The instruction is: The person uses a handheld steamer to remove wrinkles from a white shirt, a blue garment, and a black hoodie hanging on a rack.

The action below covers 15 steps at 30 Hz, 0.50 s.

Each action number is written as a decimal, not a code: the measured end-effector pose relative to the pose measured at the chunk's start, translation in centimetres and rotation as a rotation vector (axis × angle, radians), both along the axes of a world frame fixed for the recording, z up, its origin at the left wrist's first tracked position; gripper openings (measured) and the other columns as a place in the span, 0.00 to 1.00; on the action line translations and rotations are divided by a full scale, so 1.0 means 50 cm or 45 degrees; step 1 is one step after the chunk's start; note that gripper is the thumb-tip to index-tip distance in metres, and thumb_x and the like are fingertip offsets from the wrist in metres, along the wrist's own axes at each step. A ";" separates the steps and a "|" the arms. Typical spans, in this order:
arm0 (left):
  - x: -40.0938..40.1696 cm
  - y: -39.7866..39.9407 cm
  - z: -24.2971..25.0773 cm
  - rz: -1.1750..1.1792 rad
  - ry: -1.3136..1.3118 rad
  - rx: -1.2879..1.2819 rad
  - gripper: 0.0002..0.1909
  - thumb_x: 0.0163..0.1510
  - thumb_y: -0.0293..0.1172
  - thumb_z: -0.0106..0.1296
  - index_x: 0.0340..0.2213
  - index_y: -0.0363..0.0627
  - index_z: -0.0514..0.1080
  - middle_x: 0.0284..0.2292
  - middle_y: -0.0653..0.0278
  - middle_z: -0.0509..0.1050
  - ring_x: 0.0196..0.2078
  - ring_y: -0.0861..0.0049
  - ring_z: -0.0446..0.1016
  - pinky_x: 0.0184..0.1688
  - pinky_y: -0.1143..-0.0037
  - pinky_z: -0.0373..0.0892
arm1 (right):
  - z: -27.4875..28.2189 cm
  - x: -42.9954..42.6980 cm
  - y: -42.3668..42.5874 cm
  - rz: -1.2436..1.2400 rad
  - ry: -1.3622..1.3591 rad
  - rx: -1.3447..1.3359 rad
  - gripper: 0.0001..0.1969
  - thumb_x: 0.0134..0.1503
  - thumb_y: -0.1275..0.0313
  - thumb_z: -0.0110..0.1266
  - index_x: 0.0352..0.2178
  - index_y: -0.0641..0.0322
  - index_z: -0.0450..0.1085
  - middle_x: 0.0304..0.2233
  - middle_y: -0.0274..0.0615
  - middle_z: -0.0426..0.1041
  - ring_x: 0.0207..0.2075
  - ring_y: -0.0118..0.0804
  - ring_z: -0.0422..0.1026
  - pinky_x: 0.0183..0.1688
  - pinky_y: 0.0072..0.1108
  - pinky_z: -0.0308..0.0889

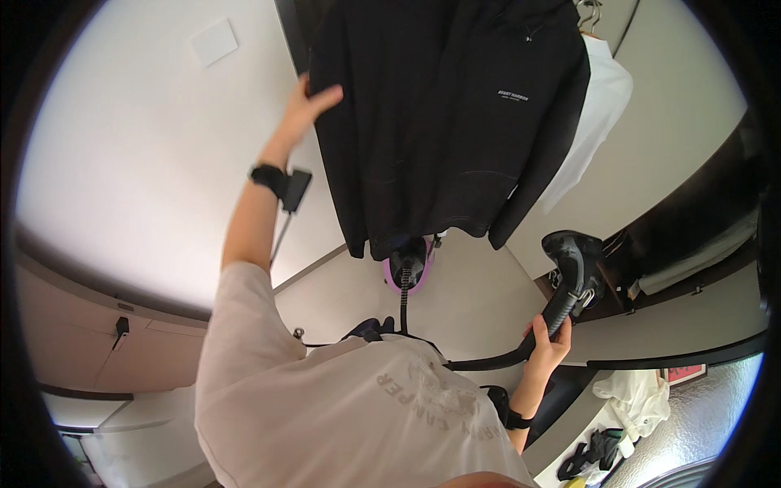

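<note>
A black long-sleeved top with small printed writing on the chest hangs before me. My left hand is at the edge of its sleeve on the left. The blurred thumb lies over the front of the cloth, and the fingers are partly hidden, so I cannot tell whether they grip it. In my right hand is the ribbed handle of a black garment steamer head, held up and apart from the top. Its dark hose runs left across my body. Below the hem shows the black and purple steamer base.
A white garment hangs behind the top, under metal hanger hooks. A pale panel stands at left. On the right are an open dark cabinet and a ledge with white cloth and black items.
</note>
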<state>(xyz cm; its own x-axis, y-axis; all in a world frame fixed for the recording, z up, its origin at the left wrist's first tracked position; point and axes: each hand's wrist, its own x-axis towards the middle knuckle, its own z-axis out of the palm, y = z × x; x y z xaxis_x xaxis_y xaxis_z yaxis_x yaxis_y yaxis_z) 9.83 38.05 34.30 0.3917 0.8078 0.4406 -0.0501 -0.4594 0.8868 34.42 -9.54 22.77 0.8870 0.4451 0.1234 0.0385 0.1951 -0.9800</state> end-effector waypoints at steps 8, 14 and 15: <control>-0.023 -0.124 -0.576 0.276 0.201 -0.545 0.26 0.44 0.37 0.62 0.42 0.32 0.71 0.36 0.52 0.77 0.39 0.67 0.75 0.43 0.72 0.69 | 0.020 -0.001 0.052 0.218 0.001 -0.098 0.11 0.49 0.80 0.58 0.34 0.68 0.66 0.22 0.37 0.70 0.20 0.26 0.68 0.22 0.17 0.64; -0.031 -0.235 -0.660 0.598 0.403 -0.895 0.20 0.52 0.40 0.56 0.38 0.33 0.74 0.33 0.52 0.78 0.37 0.64 0.76 0.40 0.69 0.68 | -0.002 -0.002 0.064 0.417 -0.034 -0.164 0.14 0.48 0.80 0.59 0.37 0.69 0.66 0.22 0.38 0.70 0.20 0.27 0.69 0.24 0.18 0.65; -0.055 -0.248 -0.659 0.663 0.322 -0.950 0.21 0.52 0.42 0.56 0.39 0.33 0.73 0.33 0.52 0.78 0.37 0.63 0.76 0.41 0.68 0.68 | -0.009 -0.002 0.067 0.446 -0.041 -0.174 0.14 0.48 0.80 0.59 0.37 0.69 0.66 0.22 0.38 0.70 0.20 0.27 0.69 0.24 0.18 0.65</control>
<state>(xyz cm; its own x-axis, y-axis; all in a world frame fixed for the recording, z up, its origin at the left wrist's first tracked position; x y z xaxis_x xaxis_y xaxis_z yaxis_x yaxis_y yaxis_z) 7.08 25.67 1.33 -0.0849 0.9472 -0.3092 0.2355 0.3206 0.9175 34.32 -6.18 22.32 0.6745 0.7351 0.0677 0.0241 0.0698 -0.9973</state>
